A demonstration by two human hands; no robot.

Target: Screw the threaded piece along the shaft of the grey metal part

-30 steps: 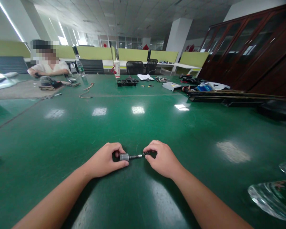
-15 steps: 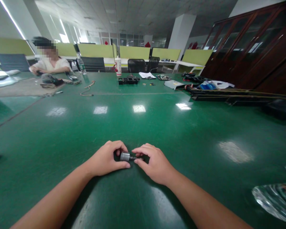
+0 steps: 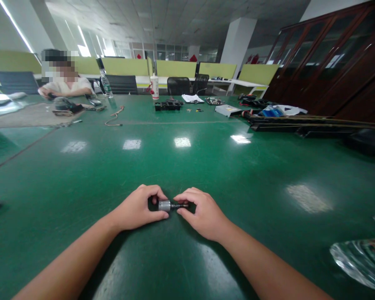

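A small silver metal cylinder [image 3: 164, 205] with a thin dark shaft [image 3: 177, 206] lies sideways between my hands, low over the green table [image 3: 187, 166]. My left hand [image 3: 139, 208] is wrapped round the cylinder, thumb in front and fingers behind. From the other side, my right hand [image 3: 203, 212] holds the shaft end between thumb and fingertips. The tip of the shaft reaches into the curl of my right hand.
A clear glass or plastic object [image 3: 362, 262] stands at the near right. Across the table are a black part [image 3: 168, 106], a white bottle [image 3: 155, 86], a cord [image 3: 113, 117] and long black rails [image 3: 278, 124]. A person [image 3: 67, 83] sits at the far left.
The cylinder has turned slightly between my fingers, and more of the shaft's tip shows. Both hands have stayed almost in place.
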